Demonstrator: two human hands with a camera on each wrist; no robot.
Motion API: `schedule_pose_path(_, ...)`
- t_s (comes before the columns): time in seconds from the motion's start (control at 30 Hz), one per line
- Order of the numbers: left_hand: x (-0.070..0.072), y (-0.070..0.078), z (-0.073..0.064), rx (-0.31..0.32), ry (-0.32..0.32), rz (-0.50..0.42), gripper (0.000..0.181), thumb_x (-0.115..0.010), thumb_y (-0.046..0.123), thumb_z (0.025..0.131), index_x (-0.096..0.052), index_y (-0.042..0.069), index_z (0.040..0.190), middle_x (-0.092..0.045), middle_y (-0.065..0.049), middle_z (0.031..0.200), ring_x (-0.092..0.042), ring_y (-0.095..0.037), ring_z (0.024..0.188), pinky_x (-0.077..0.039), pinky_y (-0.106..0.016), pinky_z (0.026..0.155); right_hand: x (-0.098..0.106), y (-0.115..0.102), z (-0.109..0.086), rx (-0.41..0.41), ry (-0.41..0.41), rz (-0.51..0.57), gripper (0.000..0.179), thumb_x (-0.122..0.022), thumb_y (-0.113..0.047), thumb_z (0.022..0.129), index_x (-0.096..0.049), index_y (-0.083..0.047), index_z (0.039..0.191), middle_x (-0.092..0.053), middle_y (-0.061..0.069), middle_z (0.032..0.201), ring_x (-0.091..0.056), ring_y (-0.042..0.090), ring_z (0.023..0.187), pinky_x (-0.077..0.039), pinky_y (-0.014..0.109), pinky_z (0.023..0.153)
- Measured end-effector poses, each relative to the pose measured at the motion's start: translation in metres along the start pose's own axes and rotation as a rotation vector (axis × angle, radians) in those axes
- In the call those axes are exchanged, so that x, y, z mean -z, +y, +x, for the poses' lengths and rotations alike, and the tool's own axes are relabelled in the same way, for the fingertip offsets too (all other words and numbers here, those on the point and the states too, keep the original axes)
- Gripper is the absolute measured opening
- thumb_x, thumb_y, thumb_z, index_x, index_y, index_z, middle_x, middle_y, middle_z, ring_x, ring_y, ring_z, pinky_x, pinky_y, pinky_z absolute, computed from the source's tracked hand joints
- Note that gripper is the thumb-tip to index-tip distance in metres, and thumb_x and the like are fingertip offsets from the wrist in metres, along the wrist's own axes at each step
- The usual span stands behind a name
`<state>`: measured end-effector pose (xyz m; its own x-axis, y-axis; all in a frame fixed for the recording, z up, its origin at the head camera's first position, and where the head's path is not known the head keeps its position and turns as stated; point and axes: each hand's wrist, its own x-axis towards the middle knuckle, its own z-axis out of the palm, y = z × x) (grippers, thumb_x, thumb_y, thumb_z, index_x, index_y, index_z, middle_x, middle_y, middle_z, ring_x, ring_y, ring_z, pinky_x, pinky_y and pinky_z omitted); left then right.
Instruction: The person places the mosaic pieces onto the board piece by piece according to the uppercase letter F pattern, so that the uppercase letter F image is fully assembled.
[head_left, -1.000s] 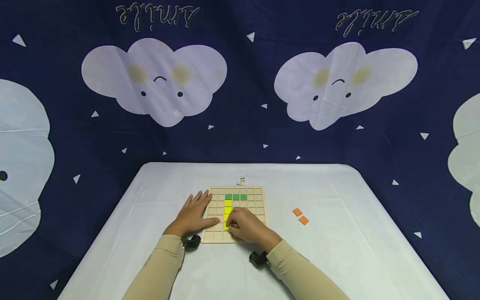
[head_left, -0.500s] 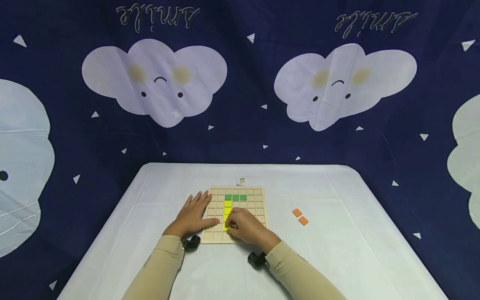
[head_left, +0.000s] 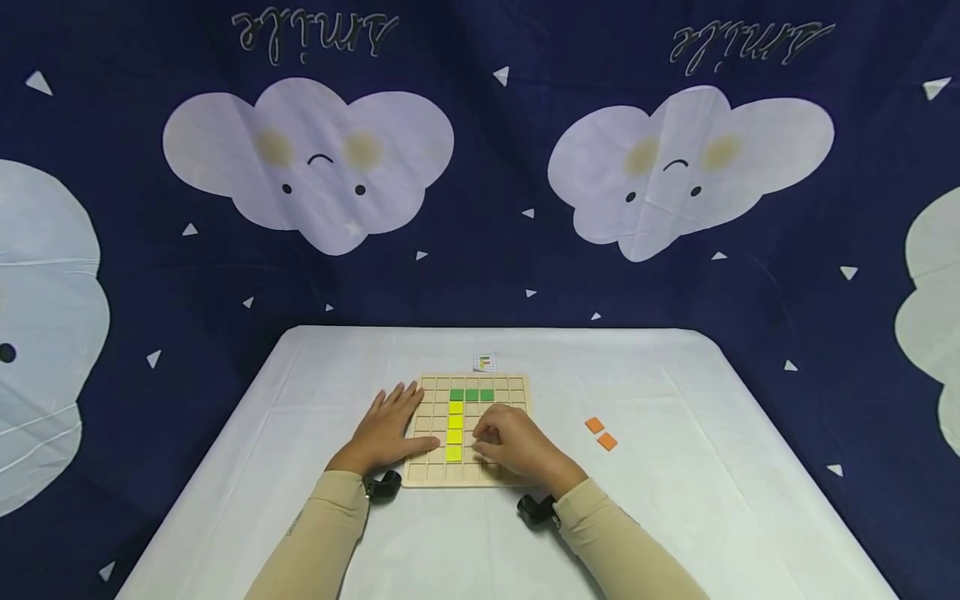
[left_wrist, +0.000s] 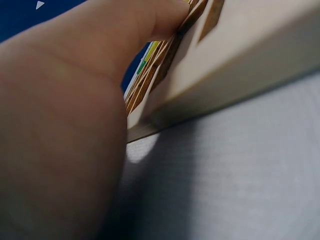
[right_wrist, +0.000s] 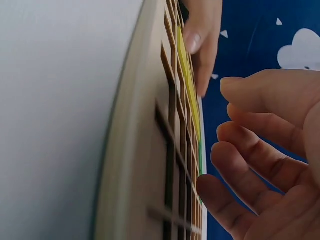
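Note:
In the head view a wooden grid board (head_left: 429, 473) lies on the table. Several yellow square tiles (head_left: 454, 422) form a column in its cells, topped by a row of 3 green square tiles (head_left: 472, 395). My left hand (head_left: 386, 429) is spread flat at the board's left edge, its thumb reaching over the cells. Just right of the yellow column, my right hand (head_left: 513, 440) hovers over the board. The right wrist view has its fingers (right_wrist: 250, 160) loosely bent and apart from the thumb, with nothing between them.
Two orange square tiles (head_left: 595, 425) lie on the white-covered table (head_left: 675, 508) to the right of the board. Behind the board's far edge is a small printed card (head_left: 485, 362) with a coloured grid pattern. A dark blue cloth (head_left: 495, 167) with clouds hangs behind.
My right hand has lifted off the lowest yellow tile and moved right, uncovering the full yellow column. My left hand has stayed in place.

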<state>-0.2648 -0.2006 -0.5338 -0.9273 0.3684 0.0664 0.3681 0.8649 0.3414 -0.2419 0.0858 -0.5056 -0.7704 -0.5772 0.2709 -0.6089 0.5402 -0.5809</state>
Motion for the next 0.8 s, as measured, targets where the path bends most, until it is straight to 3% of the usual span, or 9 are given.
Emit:
schedule_pose_path(0.53, 0.001, 0.002, -0.001, 0.013, 0.007, -0.008, 0.112, -0.064, 0.077, 0.086, -0.035, 0.003, 0.164, -0.025, -0.015, 0.171, -0.015, -0.036, 0.158, -0.004, -0.055, 0.126, 0.038, 0.04, -0.031, -0.144, 0.128, -0.05, 0.009, -0.085, -0.01, 0.09, -0.078, -0.01, 0.095, -0.066, -0.008, 0.098, -0.062, 0.012, 0.087, -0.057, 0.032, 0.078)
schedule_pose_path(0.8, 0.001, 0.003, -0.001, 0.02, 0.004, -0.01, 0.112, -0.063, 0.078, 0.085, -0.034, 0.004, 0.165, -0.024, -0.014, 0.171, -0.014, -0.035, 0.158, -0.003, -0.055, 0.126, 0.054, 0.064, -0.053, -0.221, 0.255, -0.138, 0.019, -0.086, -0.009, 0.088, -0.077, -0.006, 0.105, -0.067, 0.006, 0.114, -0.062, 0.032, 0.11, -0.053, 0.051, 0.097)
